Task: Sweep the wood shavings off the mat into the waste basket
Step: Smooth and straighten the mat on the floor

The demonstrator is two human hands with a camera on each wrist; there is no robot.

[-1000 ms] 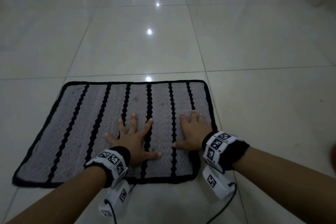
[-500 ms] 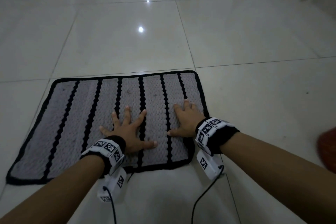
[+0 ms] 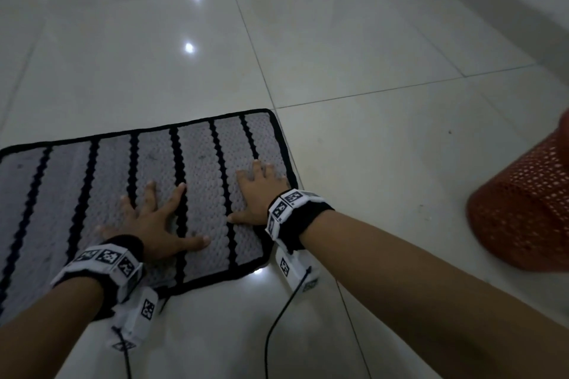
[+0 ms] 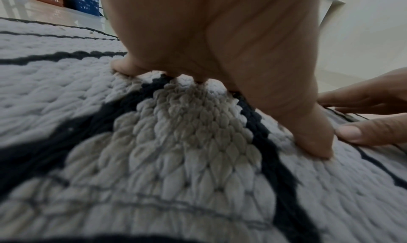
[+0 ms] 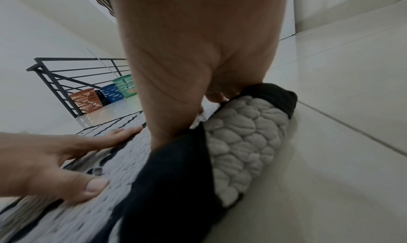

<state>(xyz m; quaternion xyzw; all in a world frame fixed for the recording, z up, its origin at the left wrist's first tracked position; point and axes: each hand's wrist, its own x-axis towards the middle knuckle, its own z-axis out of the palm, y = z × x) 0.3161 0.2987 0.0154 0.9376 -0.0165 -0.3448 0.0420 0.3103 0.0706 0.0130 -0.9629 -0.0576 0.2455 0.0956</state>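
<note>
A grey mat (image 3: 200, 194) with black stripes and a black border lies on the tiled floor. A few small dark specks (image 3: 201, 157) dot its weave; I cannot tell whether they are shavings. My left hand (image 3: 154, 218) lies flat on the mat with its fingers spread. My right hand (image 3: 257, 194) presses flat near the mat's right edge, fingers straight. A red mesh waste basket (image 3: 523, 206) stands on the floor to the right, cut off by the frame. In the right wrist view the mat's edge (image 5: 246, 138) bulges beside my right hand (image 5: 198, 64). The left wrist view shows my left hand (image 4: 220, 46) pressing the weave (image 4: 176, 142).
Pale glossy floor tiles (image 3: 354, 40) surround the mat. A white wall base (image 3: 492, 3) runs along the far right. In the right wrist view, a black railing (image 5: 66, 76) stands far off with orange (image 5: 86, 100), blue (image 5: 112, 92) and green (image 5: 125, 84) baskets beside it.
The head view has swung to the right, so the mat sits further left and the red basket has come into view. Both hands keep their places on the mat.
</note>
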